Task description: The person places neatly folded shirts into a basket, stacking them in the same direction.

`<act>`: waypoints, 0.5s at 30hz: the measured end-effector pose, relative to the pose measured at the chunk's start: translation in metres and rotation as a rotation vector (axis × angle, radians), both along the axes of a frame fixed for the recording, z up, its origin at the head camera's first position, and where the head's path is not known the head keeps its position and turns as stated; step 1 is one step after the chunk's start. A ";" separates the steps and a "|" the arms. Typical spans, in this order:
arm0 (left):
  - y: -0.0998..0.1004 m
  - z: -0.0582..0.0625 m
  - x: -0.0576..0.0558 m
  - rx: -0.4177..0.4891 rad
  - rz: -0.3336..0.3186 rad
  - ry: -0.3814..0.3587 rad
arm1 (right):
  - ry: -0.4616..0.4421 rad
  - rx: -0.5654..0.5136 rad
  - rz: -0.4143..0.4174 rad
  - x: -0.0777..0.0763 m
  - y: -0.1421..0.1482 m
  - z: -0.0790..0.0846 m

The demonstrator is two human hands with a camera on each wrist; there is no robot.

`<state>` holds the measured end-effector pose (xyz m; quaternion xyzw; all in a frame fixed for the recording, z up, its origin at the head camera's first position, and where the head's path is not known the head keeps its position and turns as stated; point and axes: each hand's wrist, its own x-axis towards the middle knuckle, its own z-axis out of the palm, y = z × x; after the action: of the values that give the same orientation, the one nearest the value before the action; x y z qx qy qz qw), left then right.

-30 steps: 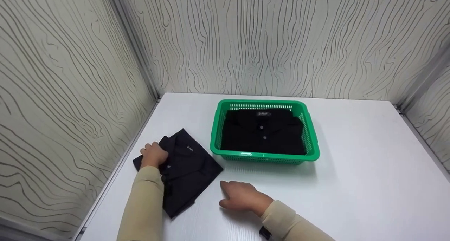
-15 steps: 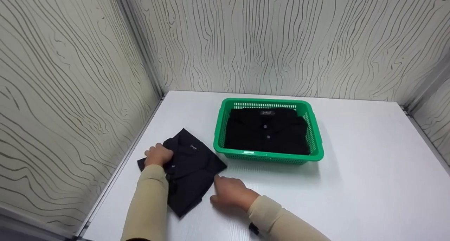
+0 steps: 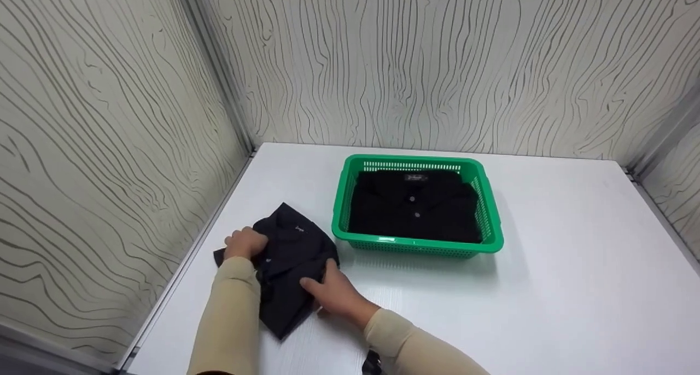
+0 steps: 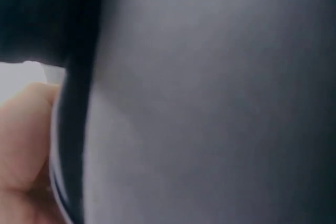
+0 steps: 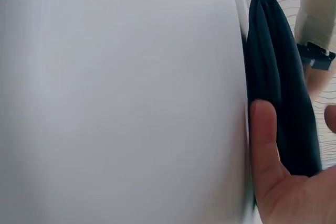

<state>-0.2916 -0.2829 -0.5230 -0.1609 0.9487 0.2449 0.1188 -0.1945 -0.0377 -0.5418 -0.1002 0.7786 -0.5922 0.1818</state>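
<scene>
A folded dark polo shirt [image 3: 295, 249] with small light lettering lies askew on the table's left side. My left hand [image 3: 246, 242] grips its upper left part, fingers curled over the edge. At the near right edge, my right hand [image 3: 336, 293] holds the shirt with the thumb on top, and the right corner bends up there. The right wrist view shows the folded layers of the shirt [image 5: 278, 87] edge-on, with a straight finger [image 5: 264, 140] beneath them. A blurred grey surface fills most of the left wrist view, with my left hand [image 4: 23, 140] at its side.
A green plastic basket [image 3: 415, 245] stands right of the shirt, holding a folded black shirt [image 3: 413, 211] with buttons. The white table [image 3: 547, 287] meets wood-grain panels at the back and left.
My right hand has moved left and forward to the shirt's near right edge and taken hold, bending the right corner up. My left hand keeps its grip.
</scene>
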 end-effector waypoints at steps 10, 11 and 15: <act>-0.003 0.000 -0.003 -0.042 -0.065 -0.019 | 0.188 0.158 -0.022 -0.004 -0.014 -0.007; -0.003 -0.001 -0.003 -0.045 -0.069 -0.019 | 0.196 0.160 -0.015 -0.004 -0.014 -0.007; -0.007 -0.002 -0.005 -0.053 -0.090 -0.012 | 0.240 0.161 0.021 -0.004 -0.012 -0.005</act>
<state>-0.2964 -0.2897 -0.5255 -0.1224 0.9604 0.2132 0.1310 -0.1984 -0.0497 -0.5465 -0.1637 0.8385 -0.5097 0.1011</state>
